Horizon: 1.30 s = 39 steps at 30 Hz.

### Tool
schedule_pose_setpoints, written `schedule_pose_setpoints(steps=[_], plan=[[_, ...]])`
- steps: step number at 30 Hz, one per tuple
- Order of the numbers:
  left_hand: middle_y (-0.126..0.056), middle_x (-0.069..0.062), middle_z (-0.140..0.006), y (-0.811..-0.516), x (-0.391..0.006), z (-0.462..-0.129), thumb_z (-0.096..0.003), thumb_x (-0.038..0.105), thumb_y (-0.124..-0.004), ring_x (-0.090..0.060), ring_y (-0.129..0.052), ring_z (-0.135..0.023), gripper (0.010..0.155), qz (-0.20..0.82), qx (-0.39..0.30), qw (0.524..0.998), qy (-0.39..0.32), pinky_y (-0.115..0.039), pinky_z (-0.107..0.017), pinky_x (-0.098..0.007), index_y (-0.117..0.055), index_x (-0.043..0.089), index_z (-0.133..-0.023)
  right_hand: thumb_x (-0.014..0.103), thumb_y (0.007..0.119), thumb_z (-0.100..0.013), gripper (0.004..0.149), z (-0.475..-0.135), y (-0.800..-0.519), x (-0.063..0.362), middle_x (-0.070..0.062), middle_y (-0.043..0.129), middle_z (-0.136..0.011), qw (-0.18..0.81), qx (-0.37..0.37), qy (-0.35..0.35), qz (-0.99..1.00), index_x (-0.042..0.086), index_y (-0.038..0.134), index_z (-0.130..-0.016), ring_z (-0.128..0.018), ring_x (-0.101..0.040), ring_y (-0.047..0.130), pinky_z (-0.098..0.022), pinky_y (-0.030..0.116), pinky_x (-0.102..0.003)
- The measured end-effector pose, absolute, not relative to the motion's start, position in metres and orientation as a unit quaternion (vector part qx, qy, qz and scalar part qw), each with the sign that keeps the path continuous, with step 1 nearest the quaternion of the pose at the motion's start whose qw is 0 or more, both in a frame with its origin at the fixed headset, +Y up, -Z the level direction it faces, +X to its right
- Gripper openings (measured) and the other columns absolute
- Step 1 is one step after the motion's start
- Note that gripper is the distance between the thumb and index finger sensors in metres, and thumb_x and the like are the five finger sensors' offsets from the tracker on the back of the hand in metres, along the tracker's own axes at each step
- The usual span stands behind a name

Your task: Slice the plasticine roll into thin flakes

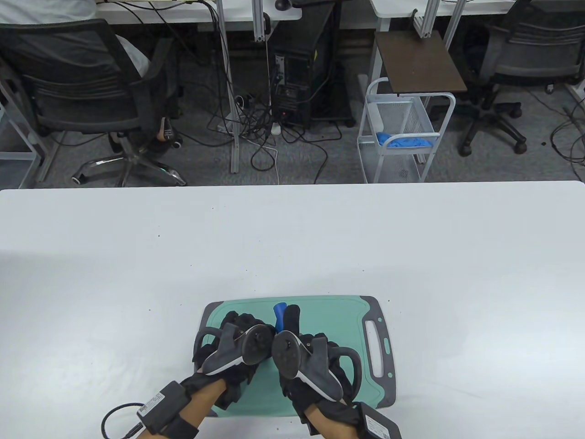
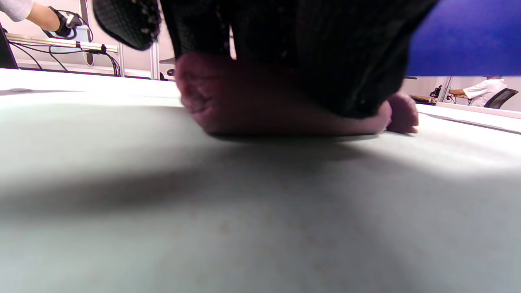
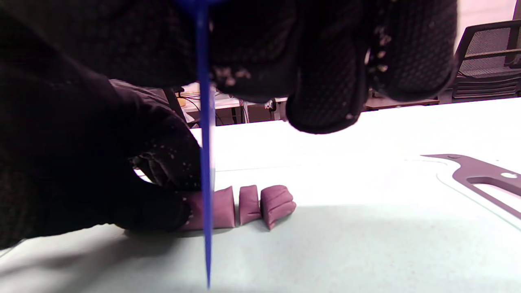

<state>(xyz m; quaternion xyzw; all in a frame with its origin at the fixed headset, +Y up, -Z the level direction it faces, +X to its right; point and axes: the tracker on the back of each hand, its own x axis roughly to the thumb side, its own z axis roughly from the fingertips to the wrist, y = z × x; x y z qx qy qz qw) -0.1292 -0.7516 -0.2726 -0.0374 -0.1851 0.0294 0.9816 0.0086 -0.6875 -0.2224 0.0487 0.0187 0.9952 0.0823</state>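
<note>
Plasticine roll: a soft, dull purple roll (image 3: 222, 207) lying on the cutting board near its middle, wrinkled on the skin, with a flattened underside where it meets the board.
Cut pieces: two chunks (image 3: 264, 203) stand just beside the roll's cut end, close together; they look blocky, with matte, creased faces.
Left hand grip: the left hand (image 1: 237, 350) comes down over the roll from above; its gloved fingers (image 3: 163, 179) are closed on the roll and press it to the board.
Cutter: a thin blue plastic blade (image 3: 205, 171) stands upright, edge down, across the roll right next to the left fingertips. I cannot tell whether the edge has gone into the plasticine.
Right hand grip: the right hand (image 1: 311, 361) has its fingers (image 3: 325, 81) wrapped together round the top of the cutter, whose blue end pokes out beyond the knuckles in the table view.
Gloves: black knit fabric with a dotted weave, flecked with pale crumbs; a grey tracker sits on the back of each hand.
Cutting board: a smooth, pale green rectangle (image 1: 329, 315) with rounded corners, a grey rim and a slotted grey handle on its right side.
Bench: a flat white top (image 1: 292, 238) carrying the board at its near edge.
</note>
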Motion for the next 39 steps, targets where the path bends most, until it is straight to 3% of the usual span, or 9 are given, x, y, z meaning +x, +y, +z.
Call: schedule_pose_setpoints(steps=[11, 39], plan=[[-0.095, 0.013, -0.088, -0.751, -0.131, -0.273, -0.0289, 0.049, -0.093, -0.029, -0.092, -0.092, 0.058, 0.026, -0.032, 0.983, -0.178, -0.067, -0.075, -0.057, -0.081, 0.036, -0.085, 0.038, 0.084, -0.045, 0.084, -0.223, -0.689, 0.009, -0.007, 0.093, -0.046, 0.084, 0.05, 0.032, 0.995, 0.014, 0.031, -0.106, -0.056, -0.038, 0.095, -0.049, 0.078, -0.062], [-0.098, 0.012, -0.086, -0.752, -0.134, -0.276, -0.0318, 0.047, -0.091, -0.027, -0.092, -0.092, 0.05, 0.046, -0.052, 0.982, -0.176, -0.068, -0.074, -0.056, -0.087, 0.038, -0.081, 0.037, 0.083, -0.045, 0.084, -0.232, -0.703, 0.005, -0.007, 0.092, -0.046, 0.076, 0.06, 0.025, 0.995, 0.014, 0.03, -0.106, -0.055, -0.038, 0.095, -0.049, 0.077, -0.062]])
